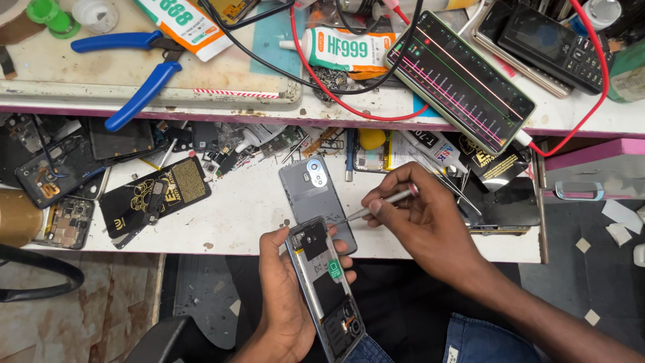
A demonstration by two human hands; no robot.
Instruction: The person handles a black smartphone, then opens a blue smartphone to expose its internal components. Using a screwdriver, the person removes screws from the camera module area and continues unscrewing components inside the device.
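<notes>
Beside opened phone (327,282): back cover (316,195) (grey), pliers (138,70).

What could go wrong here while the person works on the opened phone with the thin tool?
The tool in the right hand could slip and scratch the parts inside the opened phone. The left hand holds that phone off the table edge, so it may drop. The grey back cover could slide off.

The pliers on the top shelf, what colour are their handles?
Blue, seen in the head view: the pliers.
</notes>
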